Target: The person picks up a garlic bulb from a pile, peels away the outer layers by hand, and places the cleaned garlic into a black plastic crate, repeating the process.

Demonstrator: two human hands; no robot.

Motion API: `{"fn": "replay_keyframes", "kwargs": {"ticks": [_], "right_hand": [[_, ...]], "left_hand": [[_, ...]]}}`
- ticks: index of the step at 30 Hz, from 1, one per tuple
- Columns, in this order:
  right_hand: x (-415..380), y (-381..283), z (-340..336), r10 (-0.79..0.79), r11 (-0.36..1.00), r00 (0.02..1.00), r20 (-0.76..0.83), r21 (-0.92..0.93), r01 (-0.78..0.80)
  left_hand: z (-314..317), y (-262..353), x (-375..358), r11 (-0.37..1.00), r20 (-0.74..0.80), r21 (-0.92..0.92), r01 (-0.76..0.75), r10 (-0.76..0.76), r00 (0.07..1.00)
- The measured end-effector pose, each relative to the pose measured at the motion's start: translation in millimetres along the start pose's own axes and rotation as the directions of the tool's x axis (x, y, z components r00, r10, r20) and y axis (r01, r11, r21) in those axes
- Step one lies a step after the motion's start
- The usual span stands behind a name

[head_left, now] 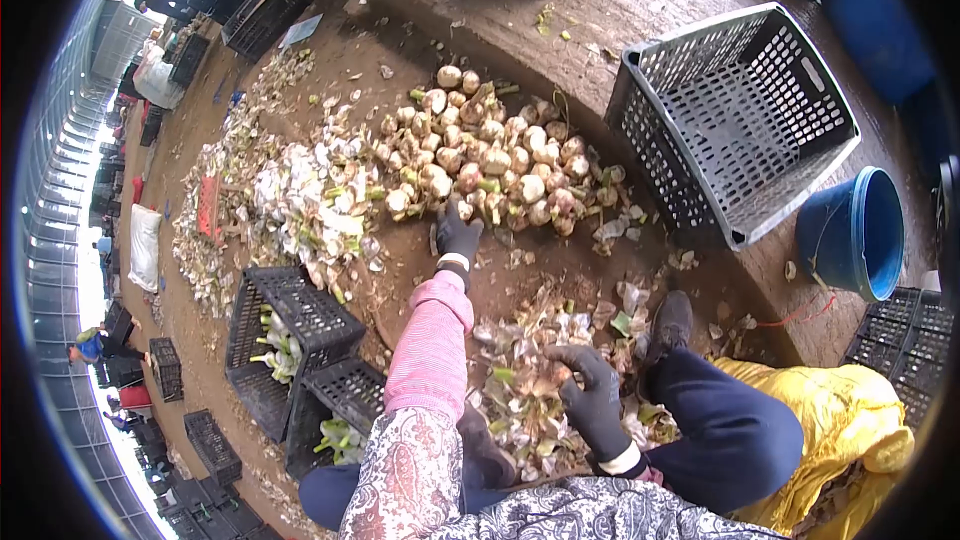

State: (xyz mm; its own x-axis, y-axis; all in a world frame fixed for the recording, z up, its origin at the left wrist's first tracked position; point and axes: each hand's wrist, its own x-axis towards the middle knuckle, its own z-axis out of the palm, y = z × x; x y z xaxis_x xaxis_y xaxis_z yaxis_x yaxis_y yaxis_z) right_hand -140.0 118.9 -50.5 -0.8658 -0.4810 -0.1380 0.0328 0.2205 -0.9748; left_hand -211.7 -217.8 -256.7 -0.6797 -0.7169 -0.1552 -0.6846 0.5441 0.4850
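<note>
My left hand (pixel 458 236), in a dark glove, reaches forward to the near edge of a heap of garlic bulbs (pixel 493 160). Its fingers close around one pale garlic bulb (pixel 464 210), partly hidden by the glove. My right hand (pixel 592 402), gloved too, hovers low over loose garlic skins (pixel 535 335) between my feet. Its thumb and forefinger are curved and apart, and nothing shows held between them. Many of the heaped bulbs are cream-coloured, some with short green stem stubs.
Left of the heap spreads a bank of peelings (pixel 310 185). Black crates (pixel 300 315) holding green-white stems stand by my left leg. On the raised concrete ledge sit a large black crate (pixel 745 120) and a blue bucket (pixel 850 230). A yellow sack (pixel 830 405) lies at my right.
</note>
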Motion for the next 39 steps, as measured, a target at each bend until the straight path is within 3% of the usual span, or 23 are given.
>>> {"fn": "replay_keyframes", "kwargs": {"ticks": [2, 6, 7, 8, 9, 10, 12, 14, 15, 16, 18, 19, 20, 22, 25, 27, 29, 32, 33, 36, 39], "right_hand": [[4, 5, -1, 0.019, 1.0, 1.0, 0.004, -0.02, -0.018], [3, 2, 1, 0.058, 0.998, 0.998, 0.03, -0.014, -0.058], [2, 3, 2, 0.063, 0.998, 0.997, 0.047, 0.011, -0.064], [-2, 7, 5, 0.071, 0.997, 0.996, 0.061, 0.035, -0.073], [-8, 26, 12, 0.071, 0.996, 0.995, 0.064, 0.052, -0.075], [-13, 35, 20, 0.08, 0.97, 0.996, 0.031, 0.227, -0.085], [-17, 45, 28, 0.199, 0.912, 0.976, 0.084, 0.349, -0.216], [-16, 49, 29, 0.21, 0.925, 0.972, 0.102, 0.3, -0.232], [-20, 50, 35, 0.198, 0.8, 0.978, 0.063, 0.566, -0.199], [-14, 22, 28, 0.334, 0.762, 0.936, 0.112, 0.553, -0.338], [-13, 18, 28, 0.343, 0.506, 0.921, 0.185, 0.79, -0.347], [-12, 13, 31, 0.345, 0.726, 0.931, 0.123, 0.594, -0.347], [-19, 5, 30, 0.341, 0.679, 0.93, 0.134, 0.65, -0.342], [-25, 5, 37, 0.327, 0.534, 0.929, 0.175, 0.777, -0.335], [-26, 3, 38, 0.158, 0.562, 0.935, 0.318, 0.749, -0.35], [-26, -1, 39, 0.18, 0.64, 0.933, 0.311, 0.683, -0.351], [-28, -6, 38, 0.212, 0.644, 0.932, 0.294, 0.676, -0.359], [-22, 5, 37, 0.087, 0.775, 0.953, 0.291, 0.581, -0.249], [-22, -4, 35, 0.118, 0.757, 0.94, 0.319, 0.584, -0.293], [-22, -17, 20, 0.089, 0.867, 0.912, 0.401, 0.42, -0.269], [-23, 0, 36, 0.065, 0.687, 0.922, 0.382, 0.653, -0.319]], "left_hand": [[15, -4, 6, 0.997, 0.02, 0.075, 0.03, -0.031, 0.999], [20, -4, -26, 0.975, -0.051, -0.196, -0.104, 0.096, 0.994], [21, -3, -39, 0.837, 0.045, -0.542, 0.076, -0.061, 0.997], [23, -4, -54, 0.558, 0.192, -0.788, 0.259, -0.176, 0.965], [-2, 14, -84, 0.356, 0.23, -0.9, 0.251, -0.101, 0.968], [-32, 35, -116, 0.131, 0.245, -0.961, 0.246, -0.023, 0.969], [-47, 41, -165, -0.115, 0.221, -0.966, 0.231, 0.092, 0.971], [-57, 33, -210, -0.338, 0.422, -0.827, 0.449, 0.156, 0.893], [-56, 29, -229, -0.312, 0.372, -0.866, 0.39, 0.118, 0.921], [-73, 43, -249, -0.185, 0.315, -0.924, 0.335, 0.127, 0.94], [-107, 70, -279, 0.076, 0.181, -0.983, 0.17, 0.171, 0.969], [-119, 82, -289, 0.078, 0.16, -0.986, 0.15, 0.158, 0.974], [-136, 92, -300, 0.141, 0.28, -0.953, 0.267, 0.082, 0.956], [-141, 89, -316, 0.239, 0.119, -0.966, 0.094, 0.093, 0.989], [-148, 83, -324, 0.356, -0.006, -0.934, -0.035, 0.082, 0.997], [-157, 86, -327, 0.613, -0.151, -0.753, -0.24, 0.194, 0.969], [-165, 89, -332, 0.755, -0.205, -0.553, -0.352, 0.287, 0.936], [-164, 87, -339, 0.765, -0.188, -0.575, -0.291, 0.223, 0.957], [-164, 86, -340, 0.774, -0.2, -0.555, -0.304, 0.231, 0.952], [-165, 83, -342, 0.768, -0.219, -0.563, -0.307, 0.219, 0.951], [-163, 86, -343, 0.644, -0.178, -0.729, -0.231, 0.147, 0.973]]}}
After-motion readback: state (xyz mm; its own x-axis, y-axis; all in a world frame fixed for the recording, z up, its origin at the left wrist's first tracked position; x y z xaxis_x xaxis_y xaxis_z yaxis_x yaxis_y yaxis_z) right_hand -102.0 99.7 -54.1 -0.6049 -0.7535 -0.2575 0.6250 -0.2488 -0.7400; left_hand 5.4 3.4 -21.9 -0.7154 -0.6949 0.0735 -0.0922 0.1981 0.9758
